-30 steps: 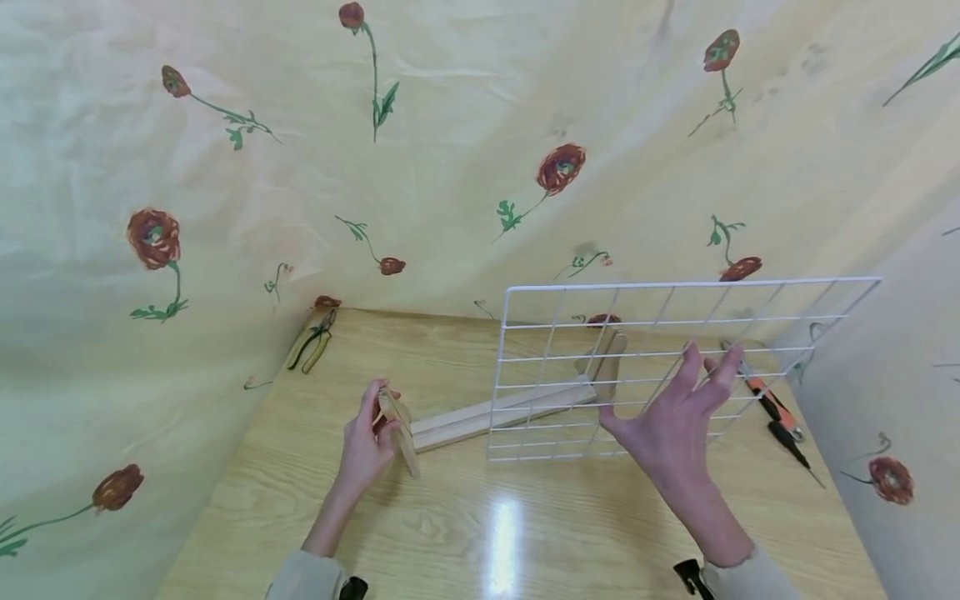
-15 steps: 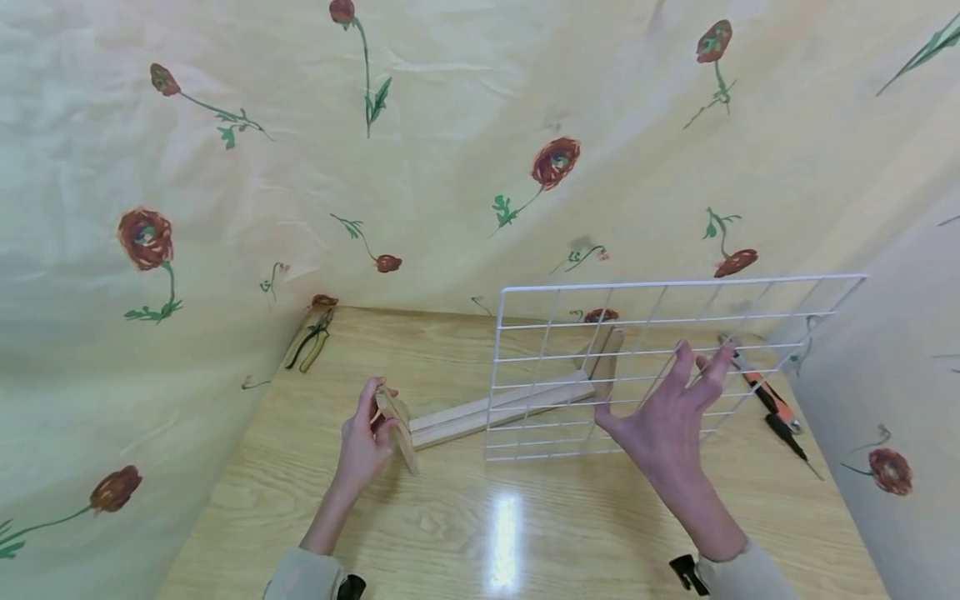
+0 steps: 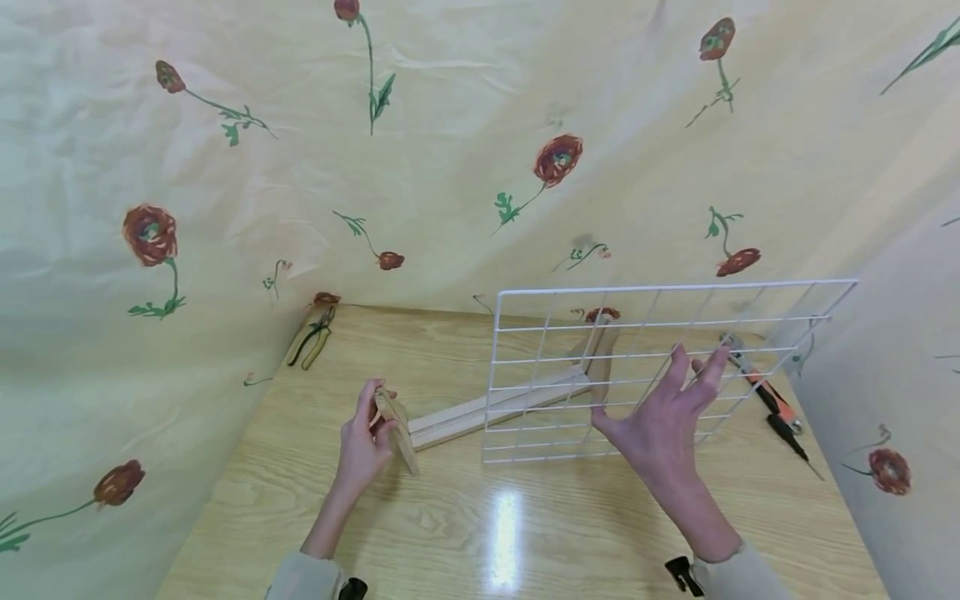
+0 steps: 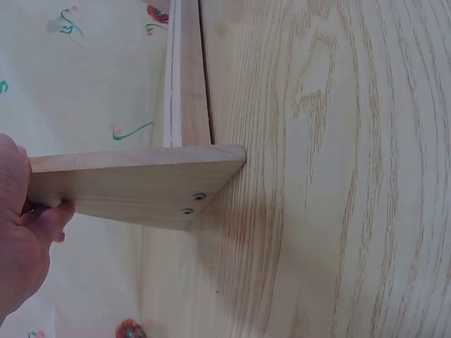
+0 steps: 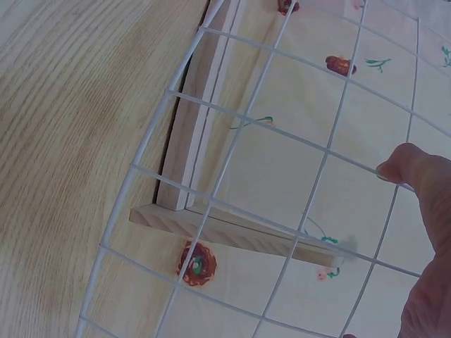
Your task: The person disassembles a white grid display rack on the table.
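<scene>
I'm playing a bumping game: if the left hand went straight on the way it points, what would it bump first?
Besides the wooden board it holds, the left hand would probably bump the flowered backdrop first; the way over the tabletop looks free, though depth is hard to judge.

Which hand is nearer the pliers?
Left. Left-hand grip, on the wooden end board, is nearside and right of the pliers; right-hand grip, on the white wire grid, is far to their right.
</scene>
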Demonstrator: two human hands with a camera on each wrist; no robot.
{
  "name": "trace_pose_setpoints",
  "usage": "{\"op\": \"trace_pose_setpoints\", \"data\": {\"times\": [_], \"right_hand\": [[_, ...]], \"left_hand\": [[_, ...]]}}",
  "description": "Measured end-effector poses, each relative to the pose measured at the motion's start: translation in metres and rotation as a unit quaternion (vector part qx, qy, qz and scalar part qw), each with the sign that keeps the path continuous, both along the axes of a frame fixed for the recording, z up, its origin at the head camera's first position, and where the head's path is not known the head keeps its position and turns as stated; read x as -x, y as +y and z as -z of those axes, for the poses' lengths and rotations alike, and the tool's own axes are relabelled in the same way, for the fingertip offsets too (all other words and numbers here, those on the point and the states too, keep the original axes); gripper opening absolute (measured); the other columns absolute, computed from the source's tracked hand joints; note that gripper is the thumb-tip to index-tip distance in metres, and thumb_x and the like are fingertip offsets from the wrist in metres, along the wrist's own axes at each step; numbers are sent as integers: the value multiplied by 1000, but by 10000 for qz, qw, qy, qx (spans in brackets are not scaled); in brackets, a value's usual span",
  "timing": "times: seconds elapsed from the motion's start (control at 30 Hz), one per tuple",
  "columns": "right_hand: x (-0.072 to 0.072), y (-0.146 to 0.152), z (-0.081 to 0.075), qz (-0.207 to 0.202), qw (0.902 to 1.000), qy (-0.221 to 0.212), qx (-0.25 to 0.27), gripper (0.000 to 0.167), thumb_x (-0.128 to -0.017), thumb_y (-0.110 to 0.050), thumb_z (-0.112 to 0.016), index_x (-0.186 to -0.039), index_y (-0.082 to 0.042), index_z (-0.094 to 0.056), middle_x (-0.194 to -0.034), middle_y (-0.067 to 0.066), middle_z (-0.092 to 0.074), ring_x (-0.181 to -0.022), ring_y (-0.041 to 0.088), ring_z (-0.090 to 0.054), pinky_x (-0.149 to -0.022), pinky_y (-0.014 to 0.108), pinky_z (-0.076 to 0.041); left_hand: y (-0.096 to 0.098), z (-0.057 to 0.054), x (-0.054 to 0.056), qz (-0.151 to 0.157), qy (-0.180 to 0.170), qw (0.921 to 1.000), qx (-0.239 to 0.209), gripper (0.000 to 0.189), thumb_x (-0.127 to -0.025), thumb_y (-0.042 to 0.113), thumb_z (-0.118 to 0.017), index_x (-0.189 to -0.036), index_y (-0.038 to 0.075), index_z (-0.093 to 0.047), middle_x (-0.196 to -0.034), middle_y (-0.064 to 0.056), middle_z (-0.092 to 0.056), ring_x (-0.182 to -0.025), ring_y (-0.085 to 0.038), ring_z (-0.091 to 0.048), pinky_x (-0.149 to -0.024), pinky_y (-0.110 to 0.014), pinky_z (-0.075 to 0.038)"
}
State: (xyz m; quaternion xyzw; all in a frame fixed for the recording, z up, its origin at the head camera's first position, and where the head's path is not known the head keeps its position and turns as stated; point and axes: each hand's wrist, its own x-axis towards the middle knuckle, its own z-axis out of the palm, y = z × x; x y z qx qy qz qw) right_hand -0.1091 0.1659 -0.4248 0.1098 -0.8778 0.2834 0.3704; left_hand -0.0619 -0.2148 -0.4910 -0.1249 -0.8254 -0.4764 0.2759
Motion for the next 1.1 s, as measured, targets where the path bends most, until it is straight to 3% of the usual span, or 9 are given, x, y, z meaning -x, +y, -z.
{"op": "trace_pose_setpoints", "data": {"times": [0.13,0.2,0.43,0.63,0.8,0.93,1.1], "right_hand": [[1,0,2,-26,9999,121,-47,130,-46,-14,-95,-148,5,-16,-149,43,10,-137,53,-14,-87,72,-44],[2,1,3,-32,9999,136,-71,129,-46,-15,-94,-148,5,-16,-149,42,10,-135,54,-16,-86,71,-44],[5,1,5,-84,9997,208,-43,127,-47,-14,-92,-147,5,-17,-150,40,12,-129,54,-21,-86,70,-42],[7,1,6,-132,9996,229,-47,125,-48,-16,-91,-147,6,-18,-149,43,11,-128,55,-21,-91,70,-39],[8,1,6,-174,9995,267,-65,123,-50,-19,-88,-147,7,-18,-146,47,10,-127,56,-22,-90,68,-39],[8,1,7,-162,9995,254,-53,124,-49,-18,-90,-147,7,-18,-146,47,10,-127,56,-22,-92,68,-39],[8,2,8,-114,9999,77,-77,129,-46,-16,-94,-147,8,-18,-149,44,12,-127,55,-22,-90,68,-41]], "left_hand": [[6,-16,-7,-33,7,10000,23,68,-70,-33,-67,-131,-11,-45,-108,-24,-64,-100,-40,-66,-80,-39,-59],[7,-18,-9,-63,-3,10000,29,68,-70,-33,-67,-130,-12,-44,-108,-24,-64,-100,-41,-66,-81,-39,-58],[0,8,-3,-179,-123,9997,-112,74,-71,-33,-67,-135,-4,-45,-113,-21,-64,-106,-44,-65,-82,-42,-58],[-2,12,-4,-208,-229,9993,-193,70,-76,-28,-68,-136,0,-46,-116,-17,-65,-114,-41,-62,-86,-41,-56],[0,12,-5,-292,-236,9991,-170,71,-73,-29,-69,-134,0,-47,-115,-17,-64,-113,-41,-62,-86,-43,-56],[5,6,-7,-333,-74,9993,-146,70,-71,-32,-68,-132,-5,-47,-112,-22,-64,-108,-47,-63,-83,-48,-56],[12,-16,-14,-320,90,9994,-83,66,-70,-34,-67,-128,-12,-46,-109,-27,-64,-100,-48,-65,-81,-49,-57]]}}
